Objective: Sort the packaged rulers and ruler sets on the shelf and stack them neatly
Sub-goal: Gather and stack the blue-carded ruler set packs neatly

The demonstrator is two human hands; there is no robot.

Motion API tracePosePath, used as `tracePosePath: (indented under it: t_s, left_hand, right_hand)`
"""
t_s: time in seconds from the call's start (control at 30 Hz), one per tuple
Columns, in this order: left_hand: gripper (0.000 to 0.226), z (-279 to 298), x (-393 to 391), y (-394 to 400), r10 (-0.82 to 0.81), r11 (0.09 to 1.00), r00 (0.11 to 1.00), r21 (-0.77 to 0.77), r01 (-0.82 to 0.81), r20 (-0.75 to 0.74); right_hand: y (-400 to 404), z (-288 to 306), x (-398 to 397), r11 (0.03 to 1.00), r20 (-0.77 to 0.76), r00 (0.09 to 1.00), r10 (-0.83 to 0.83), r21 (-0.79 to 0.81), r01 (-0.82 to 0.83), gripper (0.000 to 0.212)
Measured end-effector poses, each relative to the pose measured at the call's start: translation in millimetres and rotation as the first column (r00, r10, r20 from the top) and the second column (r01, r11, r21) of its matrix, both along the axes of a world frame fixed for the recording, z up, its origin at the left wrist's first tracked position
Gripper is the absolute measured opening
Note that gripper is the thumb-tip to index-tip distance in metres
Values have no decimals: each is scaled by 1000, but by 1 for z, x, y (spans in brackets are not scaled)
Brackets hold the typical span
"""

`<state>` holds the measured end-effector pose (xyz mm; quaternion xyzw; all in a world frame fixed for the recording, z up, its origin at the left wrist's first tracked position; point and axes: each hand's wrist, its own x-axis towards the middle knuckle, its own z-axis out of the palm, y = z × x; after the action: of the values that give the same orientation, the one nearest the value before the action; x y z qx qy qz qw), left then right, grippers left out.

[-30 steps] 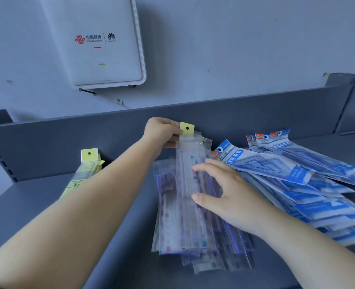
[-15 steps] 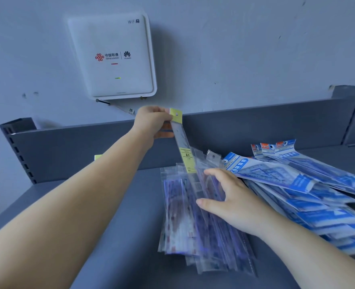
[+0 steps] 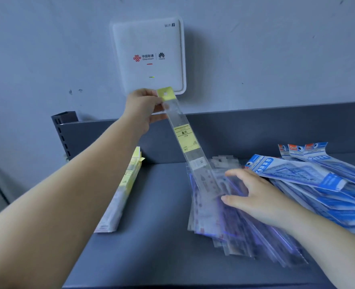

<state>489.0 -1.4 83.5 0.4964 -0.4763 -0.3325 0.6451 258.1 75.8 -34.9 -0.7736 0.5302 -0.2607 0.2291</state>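
Pinched in the left hand point(image 3: 143, 107) by its yellow top, the long ruler pack point(image 3: 190, 147) is lifted off the clear pile point(image 3: 218, 215), pressed flat by the open right hand point(image 3: 256, 197); it looks light, bendy and slippery, so the card top is best held.

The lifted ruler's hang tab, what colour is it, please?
Yellow; the tab shows clearest in the head view, above the left hand.

"WiFi 7", China Unicom and Huawei logos on white wall router point(image 3: 149, 57) (ruler labels illegible)
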Motion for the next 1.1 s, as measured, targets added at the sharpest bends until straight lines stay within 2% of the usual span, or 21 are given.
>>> tracePosePath:
  t_s: [0.2,0.33,0.43,0.5,0.57,0.63,0.7,0.8,0.93,1.1]
  left_hand:
    - [29,12,52,26,70,996,997,-51,-71,-18]
    - [24,6,89,37,108,994,990,26,-111,94]
    - [24,-4,103,38,102,990,987,81,-113,124]
    - [24,-9,107,35,88,989,987,106,-102,131]
    - [23,-14,110,30,55,990,990,120,-71,126]
    - [21,-17,112,25,16,990,991,135,-33,131]
    - [20,-21,112,21,-23,989,989,147,2,145]
    - [20,-27,115,17,-62,987,987,157,38,147]
    - [21,-32,124,12,-80,985,989,164,60,124]
    - [18,-45,134,5,-34,980,979,198,-6,199]
  right_hand:
    - [-1,2,13,997,-90,993,74,-5,-74,45]
    - [-3,1,16,998,-93,994,53,22,-51,37]
    - [1,5,18,998,-91,994,55,49,-51,37]
    - [4,11,24,999,-156,987,34,-15,-37,42]
    - [7,23,38,988,-172,985,-7,-151,-19,46]
    - [8,34,65,986,-30,999,14,-168,-19,40]
    - [8,37,98,996,177,981,82,22,-87,38]
    - [11,31,146,921,393,912,113,303,-245,44]
    - [13,25,180,877,445,884,147,354,-324,30]
    - [12,21,193,872,453,885,110,383,-305,32]
